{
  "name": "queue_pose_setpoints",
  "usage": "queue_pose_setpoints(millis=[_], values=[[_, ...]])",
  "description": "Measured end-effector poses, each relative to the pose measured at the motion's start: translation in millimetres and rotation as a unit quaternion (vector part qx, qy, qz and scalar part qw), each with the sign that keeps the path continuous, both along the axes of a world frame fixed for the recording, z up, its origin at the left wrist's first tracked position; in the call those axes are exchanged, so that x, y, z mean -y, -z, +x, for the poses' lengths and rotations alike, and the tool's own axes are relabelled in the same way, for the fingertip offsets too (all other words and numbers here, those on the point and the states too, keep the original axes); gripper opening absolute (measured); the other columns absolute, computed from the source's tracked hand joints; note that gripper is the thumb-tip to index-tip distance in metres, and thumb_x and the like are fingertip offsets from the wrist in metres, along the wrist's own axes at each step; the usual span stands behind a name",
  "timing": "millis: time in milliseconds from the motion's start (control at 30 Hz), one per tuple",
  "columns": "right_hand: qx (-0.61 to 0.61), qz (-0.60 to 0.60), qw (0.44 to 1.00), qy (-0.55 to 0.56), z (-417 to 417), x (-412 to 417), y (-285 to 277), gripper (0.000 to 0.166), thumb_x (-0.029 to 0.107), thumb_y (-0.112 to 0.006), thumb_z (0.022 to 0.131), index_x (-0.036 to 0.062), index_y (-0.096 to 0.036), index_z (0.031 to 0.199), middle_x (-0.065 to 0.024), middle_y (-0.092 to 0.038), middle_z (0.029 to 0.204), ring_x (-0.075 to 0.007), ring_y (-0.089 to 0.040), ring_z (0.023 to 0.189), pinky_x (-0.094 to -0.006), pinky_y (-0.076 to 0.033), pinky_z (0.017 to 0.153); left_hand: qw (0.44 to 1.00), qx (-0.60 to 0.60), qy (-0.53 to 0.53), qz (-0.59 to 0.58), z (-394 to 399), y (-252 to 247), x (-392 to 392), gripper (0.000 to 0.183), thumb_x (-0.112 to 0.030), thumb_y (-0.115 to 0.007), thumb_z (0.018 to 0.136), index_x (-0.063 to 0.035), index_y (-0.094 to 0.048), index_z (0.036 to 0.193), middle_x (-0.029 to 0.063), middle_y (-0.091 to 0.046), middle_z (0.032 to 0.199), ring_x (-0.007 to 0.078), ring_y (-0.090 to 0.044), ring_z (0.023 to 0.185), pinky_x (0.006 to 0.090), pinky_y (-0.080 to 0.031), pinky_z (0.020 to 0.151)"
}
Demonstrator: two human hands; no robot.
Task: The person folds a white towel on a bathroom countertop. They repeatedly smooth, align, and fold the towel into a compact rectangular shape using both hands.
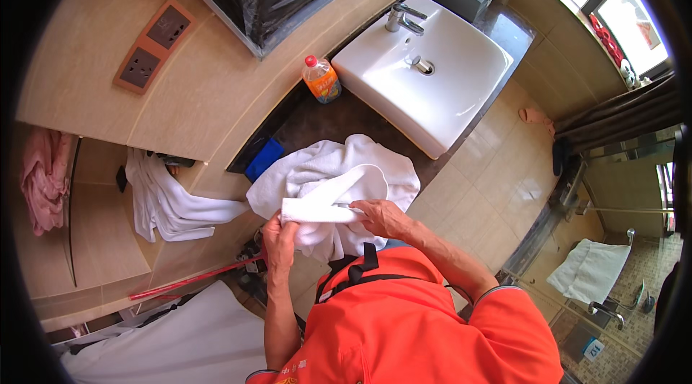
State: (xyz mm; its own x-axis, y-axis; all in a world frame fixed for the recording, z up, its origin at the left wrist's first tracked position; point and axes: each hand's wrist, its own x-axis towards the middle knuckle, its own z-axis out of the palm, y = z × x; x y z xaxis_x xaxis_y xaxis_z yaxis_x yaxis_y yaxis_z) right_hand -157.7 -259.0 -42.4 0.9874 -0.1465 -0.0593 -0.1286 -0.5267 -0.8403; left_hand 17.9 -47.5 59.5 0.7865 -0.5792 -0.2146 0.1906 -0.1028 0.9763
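Observation:
A bunched white terry cloth, apparently a towel or robe (pixel 373 153), lies on the dark counter (pixel 346 119) and hangs over its front edge. My left hand (pixel 280 238) pinches the left end of a folded white strip (pixel 319 210) that belongs to or lies on this cloth. Farther right, my right hand (pixel 381 217) grips the same strip near its other end, fingertips on its upper side. The strip is stretched between both hands, and a loop of it rises behind. Fingers under the fabric are partly hidden.
Beyond the cloth stand a white washbasin (pixel 432 76) with a chrome faucet (pixel 404 19) and an orange-labelled bottle (pixel 323 81). A blue object (pixel 264 160) lies by the wall. White fabric (pixel 167 195) hangs at left; a red pole (pixel 194 277) slants below.

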Motion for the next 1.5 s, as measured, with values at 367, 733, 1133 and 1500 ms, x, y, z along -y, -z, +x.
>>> queue_pose_setpoints(millis=[367,733,1133,1500], values=[[0.013,0.166,0.986,0.030,-1.0,-37.0,-35.2,0.060,0.007,-0.081,0.079,0.0060,-0.063,0.136,-0.0192,-0.072,0.102,-0.0324,-0.071,0.090,-0.0425,-0.055,0.080,0.978,-0.167,0.114,0.054,-74.7,52.7,9.2,0.033,-0.004,-0.065,0.087,0.0000,-0.067,0.120,0.0036,-0.070,0.100,0.0091,-0.064,0.085,0.0246,-0.052,0.077],[0.037,0.102,0.993,0.035,-49.8,-20.1,-5.4,0.036,-0.013,-0.062,0.065,0.0014,-0.074,0.096,-0.0138,-0.072,0.102,-0.0339,-0.069,0.095,-0.0420,-0.056,0.083,0.987,-0.117,0.096,0.061,-13.7,42.6,1.3,0.015,-0.008,-0.072,0.091,0.0008,-0.073,0.104,0.0018,-0.072,0.094,0.0059,-0.061,0.083,0.0235,-0.049,0.074],[0.047,0.021,0.964,0.262,-79.8,-58.0,-1.3,0.030,0.000,-0.078,0.069,0.0058,-0.075,0.098,-0.0126,-0.070,0.100,-0.0325,-0.068,0.095,-0.0415,-0.056,0.078,0.944,0.235,0.212,0.097,14.6,46.5,77.8,0.013,-0.006,-0.071,0.096,0.0013,-0.072,0.107,-0.0010,-0.066,0.087,0.0066,-0.056,0.075,0.0221,-0.046,0.069],[-0.186,-0.025,0.937,0.294,-79.8,-96.9,8.1,0.066,0.059,-0.084,0.075,0.0072,-0.076,0.116,-0.0200,-0.067,0.118,-0.0389,-0.067,0.107,-0.0468,-0.055,0.092,0.929,0.050,0.358,0.075,48.2,92.2,91.4,0.016,-0.005,-0.068,0.097,0.0021,-0.073,0.110,0.0018,-0.074,0.090,0.0068,-0.063,0.083,0.0243,-0.052,0.075]])
